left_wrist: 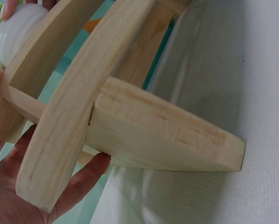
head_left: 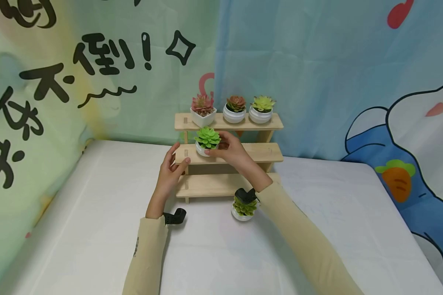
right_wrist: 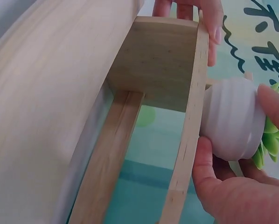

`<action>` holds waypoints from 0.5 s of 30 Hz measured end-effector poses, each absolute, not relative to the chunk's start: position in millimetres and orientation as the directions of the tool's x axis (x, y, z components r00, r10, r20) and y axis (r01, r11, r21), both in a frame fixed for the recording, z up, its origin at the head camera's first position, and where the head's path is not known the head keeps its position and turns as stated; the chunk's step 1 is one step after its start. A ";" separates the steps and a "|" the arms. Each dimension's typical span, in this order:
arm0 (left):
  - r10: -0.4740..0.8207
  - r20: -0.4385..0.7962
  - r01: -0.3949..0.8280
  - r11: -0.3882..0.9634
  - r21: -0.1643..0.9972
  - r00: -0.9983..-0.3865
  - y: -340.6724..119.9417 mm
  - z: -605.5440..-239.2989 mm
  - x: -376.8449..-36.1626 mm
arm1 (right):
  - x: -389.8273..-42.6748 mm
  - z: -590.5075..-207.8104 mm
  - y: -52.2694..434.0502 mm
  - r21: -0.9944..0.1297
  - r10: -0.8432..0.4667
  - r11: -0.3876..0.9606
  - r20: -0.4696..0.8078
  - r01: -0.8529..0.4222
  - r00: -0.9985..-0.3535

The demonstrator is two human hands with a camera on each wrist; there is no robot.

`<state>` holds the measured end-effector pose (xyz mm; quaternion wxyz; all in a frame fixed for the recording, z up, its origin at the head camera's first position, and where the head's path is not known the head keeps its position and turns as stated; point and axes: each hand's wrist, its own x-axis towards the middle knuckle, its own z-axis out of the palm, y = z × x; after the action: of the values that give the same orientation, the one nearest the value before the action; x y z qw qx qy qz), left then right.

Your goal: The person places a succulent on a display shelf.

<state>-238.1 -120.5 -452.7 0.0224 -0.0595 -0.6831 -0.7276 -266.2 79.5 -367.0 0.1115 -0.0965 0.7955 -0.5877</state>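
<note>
My right hand [head_left: 233, 150] holds a white ribbed pot with a bright green artificial succulent [head_left: 208, 138], thumb and fingers round its sides. The pot is upright at the left part of the middle tier of a three-tier wooden plant stand [head_left: 206, 187]. In the right wrist view the white pot [right_wrist: 233, 120] meets the tier's board. My left hand [head_left: 171, 171] grips the stand's left end at the middle tier, thumb in front and fingers round the side. In the left wrist view those fingers [left_wrist: 86, 179] reach behind the wooden end pieces.
On the top tier stand a reddish succulent in an angular white pot [head_left: 203, 118], a red-green one [head_left: 234, 114] and a yellow-green one [head_left: 260, 115]. Another potted green succulent [head_left: 243, 211] stands on the white tabletop [head_left: 206, 254], below my right wrist. A printed cloth [head_left: 299, 73] hangs behind.
</note>
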 end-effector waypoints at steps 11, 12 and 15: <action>0.044 0.112 0.109 -0.056 0.992 -0.993 -119.6 -452.6 -238.9 | -267.7 -363.1 76.4 -0.951 -0.286 0.309 -0.117 0.024 -0.951; 0.045 0.113 0.110 -0.056 0.992 -0.993 -119.6 -452.3 -238.5 | -268.0 -363.1 76.3 -0.950 -0.290 0.310 -0.118 0.024 -0.950; 0.042 0.112 0.110 -0.050 0.993 -0.993 -120.3 -452.0 -236.9 | -267.2 -362.7 75.7 -0.945 -0.296 0.325 -0.134 0.032 -0.946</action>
<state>-236.9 -120.3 -452.0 0.0236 -0.0551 -0.6889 -0.7224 -267.2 75.7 -362.7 0.1425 -0.0825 0.8015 -0.5749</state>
